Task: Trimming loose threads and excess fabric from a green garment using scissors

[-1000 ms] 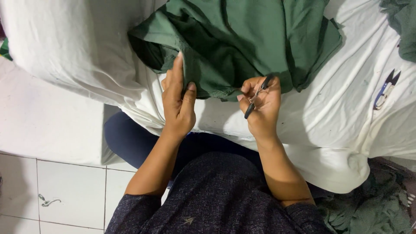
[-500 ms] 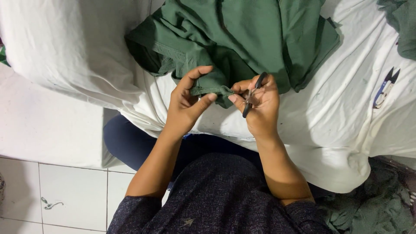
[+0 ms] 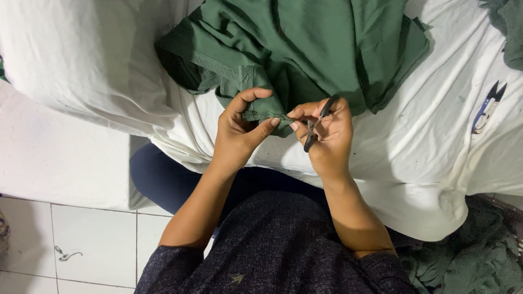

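A dark green garment (image 3: 305, 49) lies bunched on a white cloth-covered surface (image 3: 425, 152) in front of me. My left hand (image 3: 239, 128) pinches the garment's stitched hem between thumb and fingers. My right hand (image 3: 324, 136) is closed around a small black thread snipper (image 3: 317, 124), its blades close to the hem right beside my left thumb. Both hands meet at the garment's lower edge, above my lap.
A second snipper with blue handles (image 3: 487, 106) lies on the white cloth at the right. More green fabric (image 3: 474, 261) is heaped at the lower right, and another piece (image 3: 509, 27) at the top right corner. White floor tiles (image 3: 81, 245) show at the lower left.
My left hand, flat on the garment a second ago, has curled and taken hold of the hem. The right hand with the snipper has stayed almost still.
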